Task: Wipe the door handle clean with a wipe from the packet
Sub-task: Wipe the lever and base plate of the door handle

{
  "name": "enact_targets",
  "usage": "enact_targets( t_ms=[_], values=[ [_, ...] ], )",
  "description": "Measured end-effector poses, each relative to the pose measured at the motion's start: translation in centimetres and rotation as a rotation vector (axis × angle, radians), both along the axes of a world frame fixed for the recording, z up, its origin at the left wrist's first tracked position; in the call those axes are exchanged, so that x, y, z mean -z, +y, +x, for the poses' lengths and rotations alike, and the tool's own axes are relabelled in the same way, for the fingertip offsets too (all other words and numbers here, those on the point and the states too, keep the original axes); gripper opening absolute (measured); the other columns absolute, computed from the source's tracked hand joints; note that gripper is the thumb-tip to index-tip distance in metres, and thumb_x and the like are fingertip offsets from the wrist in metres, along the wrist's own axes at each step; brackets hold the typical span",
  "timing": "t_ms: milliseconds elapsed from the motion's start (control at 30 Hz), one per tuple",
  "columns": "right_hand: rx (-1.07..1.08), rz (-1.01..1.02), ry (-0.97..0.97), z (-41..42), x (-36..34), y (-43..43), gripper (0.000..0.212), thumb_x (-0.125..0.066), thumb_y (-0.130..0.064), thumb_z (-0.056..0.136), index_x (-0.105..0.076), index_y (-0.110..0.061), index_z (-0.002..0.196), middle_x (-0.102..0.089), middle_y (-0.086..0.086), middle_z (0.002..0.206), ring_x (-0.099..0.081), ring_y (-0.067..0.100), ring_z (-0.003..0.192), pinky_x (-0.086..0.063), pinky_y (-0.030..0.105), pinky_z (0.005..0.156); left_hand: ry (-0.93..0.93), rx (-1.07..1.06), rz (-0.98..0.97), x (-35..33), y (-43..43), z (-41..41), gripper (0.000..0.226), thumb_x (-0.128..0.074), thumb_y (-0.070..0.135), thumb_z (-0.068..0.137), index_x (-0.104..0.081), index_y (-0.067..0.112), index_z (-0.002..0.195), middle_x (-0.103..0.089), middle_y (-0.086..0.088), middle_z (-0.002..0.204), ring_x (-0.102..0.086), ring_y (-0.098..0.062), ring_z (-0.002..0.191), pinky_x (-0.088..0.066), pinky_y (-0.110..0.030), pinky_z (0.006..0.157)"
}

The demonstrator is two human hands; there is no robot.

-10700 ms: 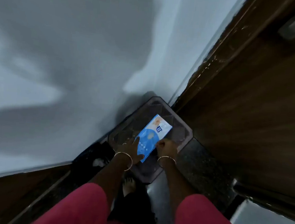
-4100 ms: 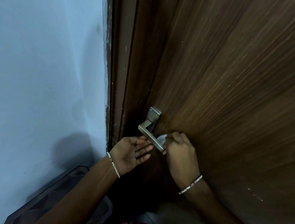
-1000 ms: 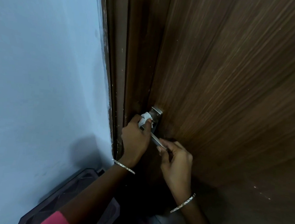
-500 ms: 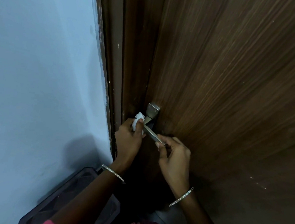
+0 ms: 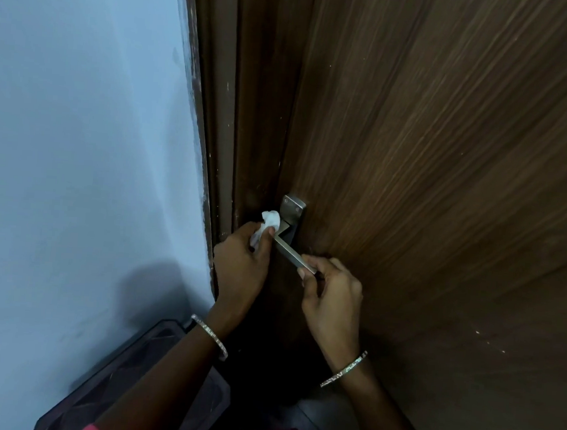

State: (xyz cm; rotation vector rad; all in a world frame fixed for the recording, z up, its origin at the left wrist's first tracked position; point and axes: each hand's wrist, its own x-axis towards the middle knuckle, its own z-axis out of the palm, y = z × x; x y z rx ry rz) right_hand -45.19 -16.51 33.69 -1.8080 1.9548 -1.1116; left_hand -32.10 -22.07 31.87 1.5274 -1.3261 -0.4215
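Here the left hand grips a crumpled wipe against the ten o'clock end of the door handle, beside its plate; the right hand pinches the handle's four o'clock tip.

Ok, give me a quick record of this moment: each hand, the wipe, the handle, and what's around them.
left hand: grips the crumpled white wipe
wipe: pressed against the door handle at its pivot end, beside the backplate
right hand: pinches the handle's free end
door: dark wood grain
lower left: dark plastic tray by the pale wall
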Motion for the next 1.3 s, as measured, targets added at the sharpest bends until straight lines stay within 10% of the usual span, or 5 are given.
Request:
enact_targets(
  t_ms=[300, 600, 800, 1000, 1300],
  values=[
    [0.023, 0.049, 0.105, 0.3, -0.3, 0.3, 0.022, -0.066, -0.014, 0.093, -0.072, -0.020, 0.113, -0.068, -0.006, 0.104, -0.066, 0.009, 0.093, -0.032, 0.004, 0.077, 0.082, 0.089, 0.048, -0.3, -0.8, 0.6, 0.032, -0.059, 0.035, 0.098, -0.076, 0.012, 0.084, -0.072, -0.002, 0.068, -0.066, -0.015, 0.059, -0.046, -0.029, 0.053],
    [0.002, 0.039, 0.101, 0.2, -0.3, 0.3, 0.024, -0.066, -0.014, 0.093, -0.071, -0.019, 0.117, -0.068, -0.006, 0.107, -0.054, -0.005, 0.089, -0.031, -0.011, 0.072, 0.118, 0.086, 0.098, -0.3, -0.4, 0.2, 0.036, -0.061, 0.036, 0.097, -0.072, 0.009, 0.077, -0.070, -0.005, 0.066, -0.065, -0.018, 0.061, -0.043, -0.025, 0.052],
    [-0.039, 0.007, -0.024, -0.6, 0.0, 0.4, 0.026, -0.065, -0.016, 0.094, -0.071, -0.018, 0.118, -0.071, -0.006, 0.108, -0.064, 0.000, 0.100, -0.049, 0.011, 0.087, -0.056, -0.038, 0.034, -0.3, 1.0, -1.1, 0.029, -0.055, 0.027, 0.101, -0.076, 0.013, 0.086, -0.067, -0.001, 0.062, -0.056, -0.013, 0.051, -0.036, -0.025, 0.049],
    [-0.057, -0.001, -0.240, -1.3, 0.6, 0.1, 0.020, -0.060, -0.015, 0.098, -0.077, -0.020, 0.107, -0.076, -0.010, 0.096, -0.072, 0.002, 0.086, -0.058, 0.022, 0.080, -0.424, 0.182, -0.144, 1.7, 3.6, -2.8, 0.033, -0.058, 0.015, 0.094, -0.069, 0.005, 0.123, -0.067, -0.013, 0.131, -0.057, -0.029, 0.129, -0.044, -0.034, 0.106],
    [0.000, 0.116, -0.613, -2.0, 0.2, 0.1, 0.018, -0.063, -0.038, 0.095, -0.075, -0.027, 0.103, -0.078, 0.000, 0.077, -0.076, 0.012, 0.076, -0.060, 0.030, 0.076, -0.576, 0.354, -0.443, 4.1, 4.1, -3.0, 0.036, -0.054, 0.015, 0.097, -0.065, 0.001, 0.129, -0.063, -0.015, 0.136, -0.051, -0.027, 0.136, -0.026, -0.052, 0.119]
  ],
)
